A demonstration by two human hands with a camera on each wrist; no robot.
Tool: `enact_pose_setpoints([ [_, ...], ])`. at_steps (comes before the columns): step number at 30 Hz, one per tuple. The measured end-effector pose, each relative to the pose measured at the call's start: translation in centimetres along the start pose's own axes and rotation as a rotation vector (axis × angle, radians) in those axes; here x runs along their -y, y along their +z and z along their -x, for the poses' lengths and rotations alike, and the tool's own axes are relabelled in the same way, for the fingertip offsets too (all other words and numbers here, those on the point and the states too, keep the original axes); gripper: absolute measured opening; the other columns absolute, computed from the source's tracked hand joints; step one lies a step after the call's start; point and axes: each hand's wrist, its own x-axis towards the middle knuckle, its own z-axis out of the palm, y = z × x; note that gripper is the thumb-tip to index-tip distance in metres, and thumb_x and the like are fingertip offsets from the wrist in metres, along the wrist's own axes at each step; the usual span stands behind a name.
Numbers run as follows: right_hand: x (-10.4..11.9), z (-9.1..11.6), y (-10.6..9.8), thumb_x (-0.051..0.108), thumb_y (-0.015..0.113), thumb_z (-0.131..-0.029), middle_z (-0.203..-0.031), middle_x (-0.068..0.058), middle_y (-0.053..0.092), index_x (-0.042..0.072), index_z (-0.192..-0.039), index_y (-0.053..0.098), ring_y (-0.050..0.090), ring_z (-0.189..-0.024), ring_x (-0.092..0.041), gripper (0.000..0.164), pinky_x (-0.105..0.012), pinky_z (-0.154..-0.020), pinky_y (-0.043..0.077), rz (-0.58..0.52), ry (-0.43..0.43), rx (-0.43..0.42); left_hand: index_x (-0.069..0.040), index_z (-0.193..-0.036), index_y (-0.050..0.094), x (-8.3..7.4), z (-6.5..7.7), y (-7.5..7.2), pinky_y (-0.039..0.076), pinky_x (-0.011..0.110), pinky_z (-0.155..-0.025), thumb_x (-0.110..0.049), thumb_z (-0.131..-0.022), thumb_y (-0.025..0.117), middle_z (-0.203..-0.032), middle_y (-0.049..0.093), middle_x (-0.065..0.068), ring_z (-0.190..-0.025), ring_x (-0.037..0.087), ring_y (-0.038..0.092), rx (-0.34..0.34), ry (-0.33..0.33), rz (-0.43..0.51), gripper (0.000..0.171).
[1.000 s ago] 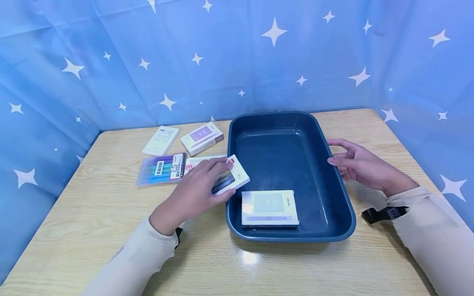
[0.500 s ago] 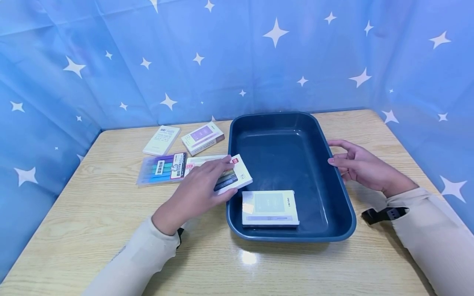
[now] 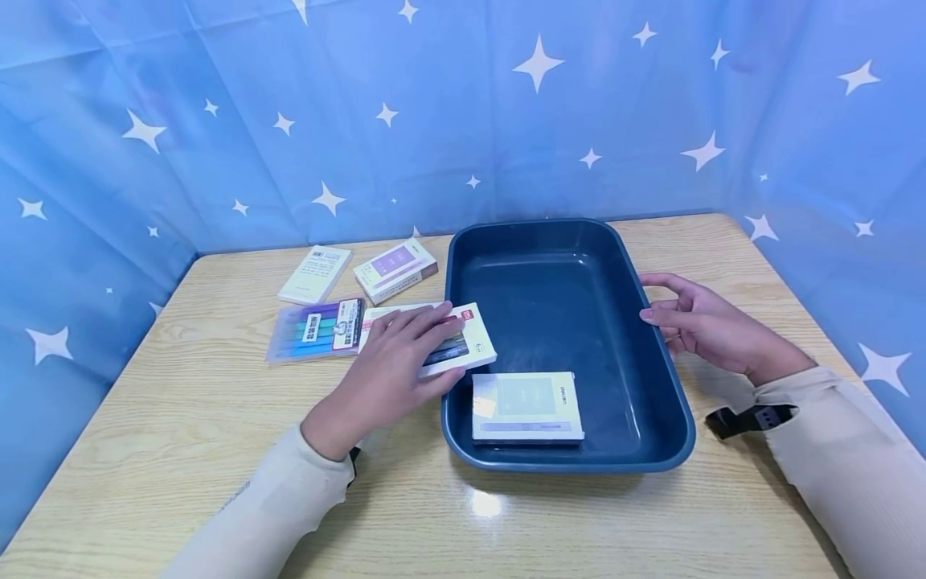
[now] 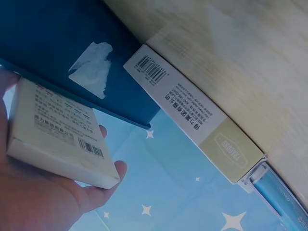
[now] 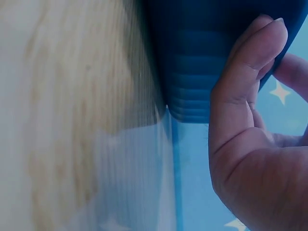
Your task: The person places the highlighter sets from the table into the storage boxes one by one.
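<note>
My left hand [image 3: 391, 366] grips a white box of pens [image 3: 473, 338] with a window showing dark pens. The box's right end reaches over the left rim of the dark blue plastic tub [image 3: 535, 314]. In the left wrist view, the printed back of that pen box [image 4: 62, 130] faces the camera. Beneath my left hand lies another box [image 4: 187, 115], white and pale green, mostly hidden from the head view. My right hand [image 3: 698, 318] holds the tub's right rim, thumb at the top edge and fingers [image 5: 262, 48] against the outer wall.
A pale box [image 3: 526, 408] lies flat in the tub's near left corner. Left of the tub are a clear pack of coloured pens [image 3: 314, 331], a box with a purple panel [image 3: 395, 269] and a white box [image 3: 314, 273]. A blue star-printed curtain [image 3: 463, 112] hangs behind the table.
My left hand has shifted slightly right with the pen box, which reaches further over the tub's rim and looks flatter. My right hand and the tub have stayed put.
</note>
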Motion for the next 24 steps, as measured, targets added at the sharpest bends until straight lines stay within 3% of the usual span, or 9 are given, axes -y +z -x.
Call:
enact_pose_setpoints([
  [5, 0.13, -0.02, 0.21, 0.008, 0.048, -0.105, -0.106, -0.006, 0.075, 0.019, -0.148, 0.027, 0.074, -0.082, -0.018, 0.049, -0.034, -0.068, 0.060, -0.012, 0.005, -0.009, -0.028, -0.149, 0.048, 0.03, 0.02, 0.22, 0.029, 0.055, -0.116, -0.050, -0.094, 0.065, -0.159, 0.040, 0.000, -0.145, 0.025, 0.039, -0.008, 0.003, -0.011, 0.062],
  [15, 0.03, 0.04, 0.26, 0.010, 0.049, -0.105, -0.095, -0.002, 0.073, 0.017, -0.149, 0.024, 0.062, -0.066, -0.012, 0.052, -0.029, -0.062, 0.056, 0.018, 0.009, -0.025, -0.030, -0.150, 0.046, -0.10, -0.18, 0.31, 0.027, 0.056, -0.117, -0.053, -0.095, 0.060, -0.161, 0.037, -0.002, -0.146, 0.025, 0.037, 0.022, 0.014, -0.085, 0.061],
  [24, -0.01, 0.00, 0.41, 0.009, 0.049, -0.105, -0.090, 0.000, 0.072, 0.017, -0.150, 0.023, 0.059, -0.064, -0.012, 0.052, -0.028, -0.062, 0.054, 0.028, 0.006, -0.032, -0.032, -0.150, 0.047, -0.20, -0.15, 0.22, 0.028, 0.055, -0.117, -0.053, -0.095, 0.061, -0.162, 0.036, -0.001, -0.146, 0.026, 0.036, 0.027, 0.004, -0.075, 0.060],
])
